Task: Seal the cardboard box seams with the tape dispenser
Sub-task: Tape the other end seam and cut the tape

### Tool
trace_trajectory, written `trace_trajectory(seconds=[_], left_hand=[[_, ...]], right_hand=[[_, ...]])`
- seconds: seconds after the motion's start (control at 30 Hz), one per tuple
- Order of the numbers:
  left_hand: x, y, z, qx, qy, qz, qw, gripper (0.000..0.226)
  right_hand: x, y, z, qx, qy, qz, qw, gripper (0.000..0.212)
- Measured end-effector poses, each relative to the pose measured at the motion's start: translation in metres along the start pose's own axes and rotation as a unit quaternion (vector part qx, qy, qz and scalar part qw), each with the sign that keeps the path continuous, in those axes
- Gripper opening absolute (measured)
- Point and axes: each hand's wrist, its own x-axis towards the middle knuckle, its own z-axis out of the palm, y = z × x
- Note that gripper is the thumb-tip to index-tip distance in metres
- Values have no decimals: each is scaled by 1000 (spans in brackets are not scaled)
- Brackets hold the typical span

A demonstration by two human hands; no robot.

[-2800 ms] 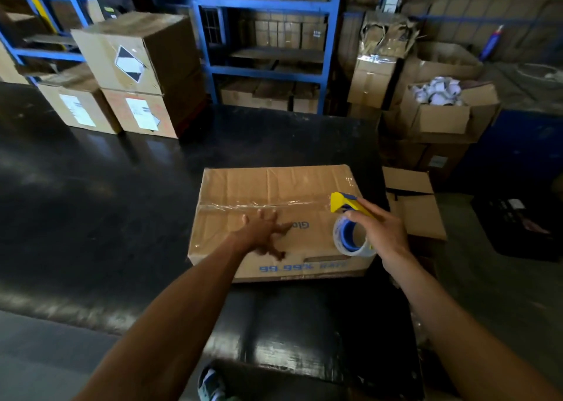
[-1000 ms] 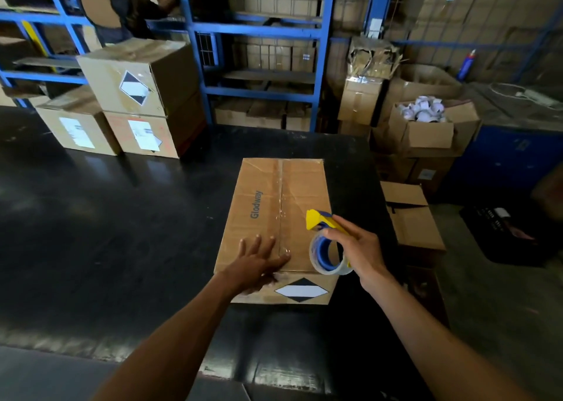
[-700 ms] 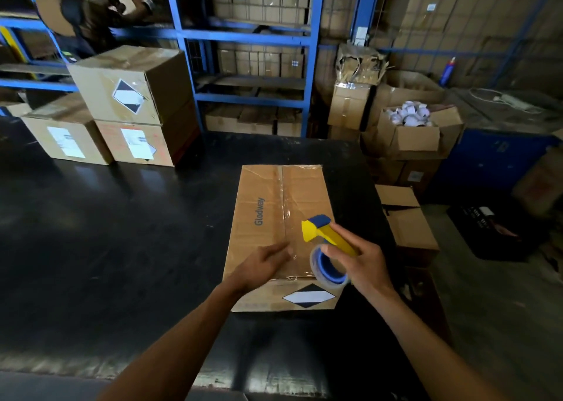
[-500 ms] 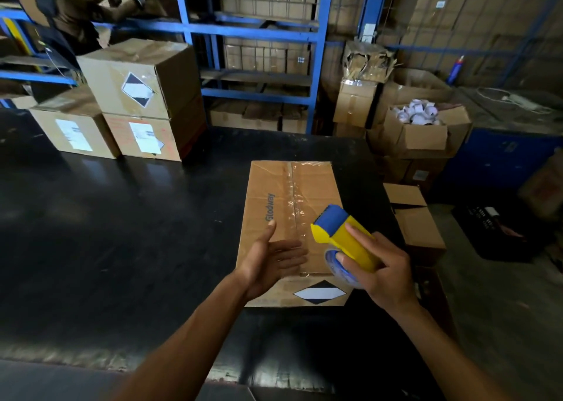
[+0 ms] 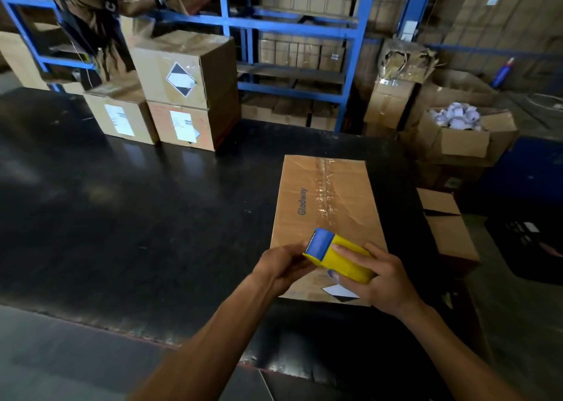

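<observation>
I see my right hand [image 5: 385,282] clamped around the yellow tape dispenser [image 5: 341,259], my left hand [image 5: 281,265] pinching its blue front, above the taped "Glodway" cardboard box [image 5: 327,205] on the black table [image 5: 152,218]. The open carton [image 5: 460,140] seemingly holds white rolls [image 5: 454,117].

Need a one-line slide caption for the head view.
Both hands, left hand and right hand, hold a yellow tape dispenser over the near end of a taped cardboard box.
</observation>
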Motion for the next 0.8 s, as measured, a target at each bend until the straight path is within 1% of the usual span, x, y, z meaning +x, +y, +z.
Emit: trace_trajectory(seconds=[0.07, 0.13, 0.27, 0.37, 0.43, 0.53, 0.67, 0.8], left_hand=[[1, -5, 0, 21, 72, 51, 996, 4], [1, -12, -1, 48, 122, 100, 986, 8], [7, -11, -26, 20, 195, 164, 967, 12], [8, -11, -48, 59, 219, 210, 951, 7], [8, -23, -54, 84, 230, 221, 944, 6], [14, -44, -58, 80, 258, 224, 936, 8], [19, -51, -60, 96, 285, 222, 927, 8], [23, -53, -57, 96, 299, 223, 923, 8]], right_hand=[[4, -5, 3, -15, -28, 4, 999, 60], [5, -9, 4, -37, -64, 0, 997, 62], [8, 2, -15, -67, -108, 3, 992, 61], [5, 13, -34, -109, -148, -7, 983, 62], [4, 14, -36, -139, -171, -17, 975, 61], [2, 6, -26, -177, -197, -32, 964, 54], [3, -3, -15, -219, -234, -46, 946, 48], [8, 1, -8, -240, -259, -42, 934, 57]])
